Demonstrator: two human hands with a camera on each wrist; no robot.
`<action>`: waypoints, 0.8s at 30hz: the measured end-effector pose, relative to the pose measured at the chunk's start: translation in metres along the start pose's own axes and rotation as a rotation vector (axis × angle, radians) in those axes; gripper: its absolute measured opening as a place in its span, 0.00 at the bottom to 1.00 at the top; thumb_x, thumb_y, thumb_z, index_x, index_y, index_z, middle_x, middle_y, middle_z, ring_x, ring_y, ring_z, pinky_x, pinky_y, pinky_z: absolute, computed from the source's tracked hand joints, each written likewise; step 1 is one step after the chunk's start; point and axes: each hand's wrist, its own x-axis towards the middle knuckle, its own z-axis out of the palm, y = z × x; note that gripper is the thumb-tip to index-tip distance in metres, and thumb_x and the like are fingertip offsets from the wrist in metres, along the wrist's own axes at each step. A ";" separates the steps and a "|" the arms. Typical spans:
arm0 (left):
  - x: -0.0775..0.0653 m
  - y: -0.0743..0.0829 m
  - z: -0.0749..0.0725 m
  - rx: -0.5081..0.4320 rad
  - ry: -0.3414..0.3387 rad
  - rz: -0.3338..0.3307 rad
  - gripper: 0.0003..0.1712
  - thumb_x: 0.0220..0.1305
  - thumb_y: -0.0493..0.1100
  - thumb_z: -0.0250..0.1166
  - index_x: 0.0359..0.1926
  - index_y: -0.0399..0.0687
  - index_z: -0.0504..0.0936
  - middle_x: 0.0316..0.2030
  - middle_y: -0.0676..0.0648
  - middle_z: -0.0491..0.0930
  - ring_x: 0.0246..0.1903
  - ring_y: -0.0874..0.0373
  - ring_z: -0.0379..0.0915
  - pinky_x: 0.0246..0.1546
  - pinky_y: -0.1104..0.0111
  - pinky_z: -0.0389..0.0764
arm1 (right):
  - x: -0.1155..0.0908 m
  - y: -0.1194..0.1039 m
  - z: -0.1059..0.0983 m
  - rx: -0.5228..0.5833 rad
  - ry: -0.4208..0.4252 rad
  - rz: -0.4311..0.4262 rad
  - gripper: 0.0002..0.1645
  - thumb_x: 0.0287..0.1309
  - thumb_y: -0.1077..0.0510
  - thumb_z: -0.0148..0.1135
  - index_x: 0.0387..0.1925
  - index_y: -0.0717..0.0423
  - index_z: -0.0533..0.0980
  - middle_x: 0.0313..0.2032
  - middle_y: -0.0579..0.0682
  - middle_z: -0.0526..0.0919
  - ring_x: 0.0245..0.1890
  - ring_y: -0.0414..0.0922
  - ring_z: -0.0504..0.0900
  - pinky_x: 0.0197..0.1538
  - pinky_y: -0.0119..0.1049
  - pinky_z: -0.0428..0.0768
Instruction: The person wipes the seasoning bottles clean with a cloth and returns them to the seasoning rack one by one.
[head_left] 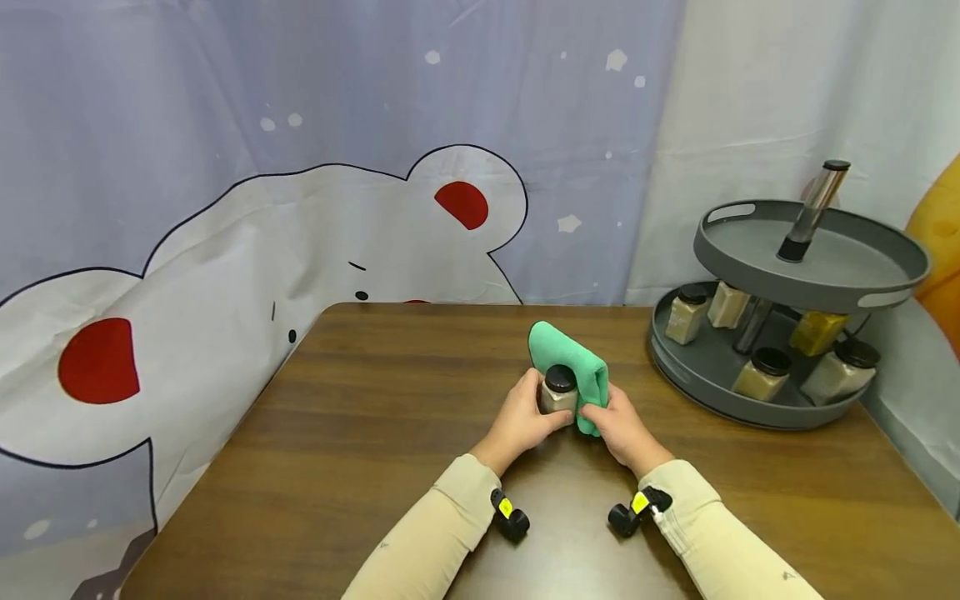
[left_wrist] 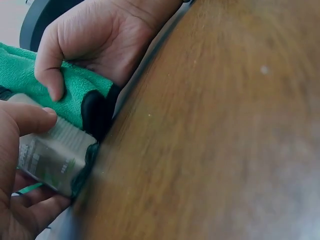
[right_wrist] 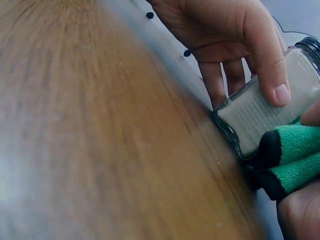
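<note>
A square glass spice jar (head_left: 558, 392) with a black lid and pale powder inside is gripped by my left hand (head_left: 522, 419), thumb on the near side and fingers behind. In the right wrist view the jar (right_wrist: 260, 117) looks upright, its base at or just above the table. My right hand (head_left: 624, 427) holds a folded green cloth (head_left: 573, 354) with dark edging, pinched under the thumb. The cloth (left_wrist: 75, 92) lies against the jar's right side. Its far side and some of the right fingers are hidden.
At the right stands a grey two-tier round rack (head_left: 810, 250). Its lower tier carries several jars, among them a yellow one (head_left: 817, 333) and a pale one (head_left: 840, 373). The wooden table (head_left: 360, 467) reaches back to a patterned curtain (head_left: 315, 233).
</note>
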 end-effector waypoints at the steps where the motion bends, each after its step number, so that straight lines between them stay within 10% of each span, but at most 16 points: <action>1: 0.001 0.001 0.000 0.005 0.007 -0.009 0.27 0.57 0.48 0.76 0.49 0.46 0.71 0.46 0.48 0.78 0.42 0.57 0.76 0.41 0.68 0.77 | 0.000 -0.001 0.000 -0.010 0.016 0.003 0.21 0.52 0.76 0.50 0.51 0.76 0.69 0.37 0.50 0.77 0.35 0.42 0.75 0.38 0.32 0.76; 11: 0.006 -0.001 0.004 -0.040 0.089 -0.026 0.25 0.53 0.44 0.78 0.45 0.46 0.74 0.42 0.48 0.81 0.41 0.57 0.78 0.42 0.66 0.79 | 0.003 -0.004 0.000 0.025 0.109 0.055 0.20 0.50 0.76 0.46 0.47 0.72 0.71 0.37 0.47 0.77 0.36 0.40 0.75 0.41 0.32 0.75; 24: 0.001 -0.006 -0.002 -0.209 -0.107 -0.017 0.24 0.57 0.39 0.76 0.52 0.45 0.76 0.41 0.49 0.82 0.37 0.61 0.79 0.35 0.70 0.80 | 0.002 -0.002 0.001 0.040 0.120 0.103 0.10 0.53 0.75 0.45 0.35 0.66 0.71 0.29 0.49 0.73 0.30 0.44 0.71 0.35 0.34 0.72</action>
